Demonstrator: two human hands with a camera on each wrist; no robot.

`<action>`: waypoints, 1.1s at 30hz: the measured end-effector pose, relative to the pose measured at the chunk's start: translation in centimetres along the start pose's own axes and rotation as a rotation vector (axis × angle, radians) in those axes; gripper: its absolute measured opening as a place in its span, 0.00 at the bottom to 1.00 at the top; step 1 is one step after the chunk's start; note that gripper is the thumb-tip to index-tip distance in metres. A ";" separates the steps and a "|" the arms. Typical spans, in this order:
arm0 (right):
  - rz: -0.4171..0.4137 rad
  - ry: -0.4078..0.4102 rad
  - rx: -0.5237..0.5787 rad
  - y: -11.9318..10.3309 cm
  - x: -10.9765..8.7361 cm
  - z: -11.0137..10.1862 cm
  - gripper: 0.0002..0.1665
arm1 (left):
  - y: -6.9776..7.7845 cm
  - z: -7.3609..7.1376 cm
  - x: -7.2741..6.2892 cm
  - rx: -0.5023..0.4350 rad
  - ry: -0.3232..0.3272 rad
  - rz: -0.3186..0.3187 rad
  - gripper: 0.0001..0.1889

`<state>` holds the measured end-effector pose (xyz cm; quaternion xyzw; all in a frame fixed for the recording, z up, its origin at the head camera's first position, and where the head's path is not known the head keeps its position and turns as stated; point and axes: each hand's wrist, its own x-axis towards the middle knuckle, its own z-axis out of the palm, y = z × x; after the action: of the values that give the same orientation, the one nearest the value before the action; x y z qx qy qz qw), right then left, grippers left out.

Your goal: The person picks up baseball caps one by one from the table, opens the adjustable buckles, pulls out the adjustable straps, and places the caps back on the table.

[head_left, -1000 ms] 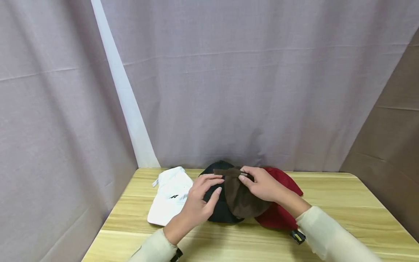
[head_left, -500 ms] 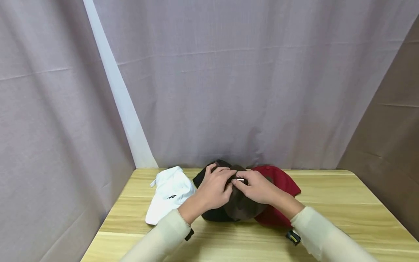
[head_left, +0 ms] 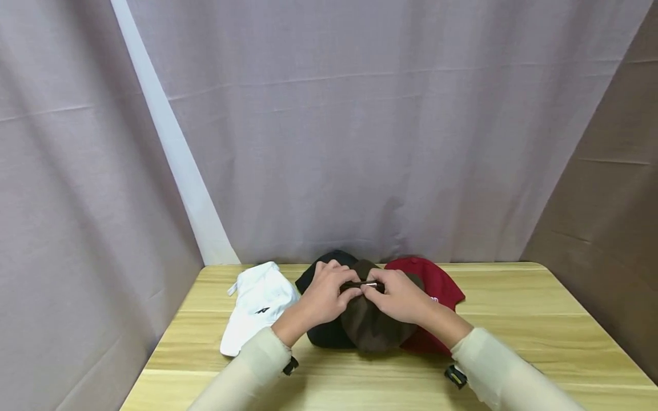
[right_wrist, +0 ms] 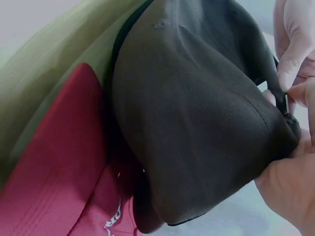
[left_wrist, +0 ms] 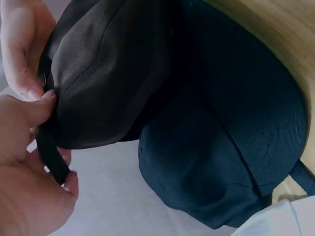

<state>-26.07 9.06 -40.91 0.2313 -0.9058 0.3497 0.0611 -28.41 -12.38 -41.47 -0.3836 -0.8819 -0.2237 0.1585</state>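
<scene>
Both hands work at the back strap of a dark brown cap [head_left: 377, 328], raised in front of the other caps. My left hand [head_left: 324, 294] pinches the strap, whose loose end [left_wrist: 51, 155] hangs past the fingers in the left wrist view. Opposite it, my right hand [head_left: 398, 299] grips the cap's back edge beside a small metal buckle [head_left: 369, 283]. Thumbs of both hands nearly meet there. In the right wrist view the buckle [right_wrist: 286, 103] shows between the fingertips, and the brown crown [right_wrist: 197, 123] fills the middle.
A navy-black cap [head_left: 329, 335] lies behind the brown one to the left, a red cap [head_left: 437, 279] with white lettering to the right. Further left is a white cap [head_left: 262, 305] with a small black mark. Grey curtains [head_left: 360, 142] stand behind the wooden table [head_left: 514, 319].
My left hand has moved right and in to the strap, from spread fingers to a pinch. The strap end that stuck out leftward is now between the hands. The right hand has shifted slightly left.
</scene>
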 end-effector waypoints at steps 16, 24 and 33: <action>-0.060 0.067 -0.180 -1.2 -0.5 0.8 0.07 | -0.2 0.6 -0.2 0.006 0.072 0.026 0.05; -0.077 -0.013 -0.170 -0.6 -1.3 0.6 0.16 | -0.5 0.9 -0.7 0.031 0.097 0.007 0.05; -0.051 -0.024 -0.008 0.3 -2.3 0.1 0.14 | -0.8 0.5 -0.9 -0.071 0.127 -0.008 0.06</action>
<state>-24.14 10.01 -41.78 0.2584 -0.9016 0.3417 0.0601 -28.45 -13.11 -42.50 -0.3706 -0.8630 -0.2793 0.1998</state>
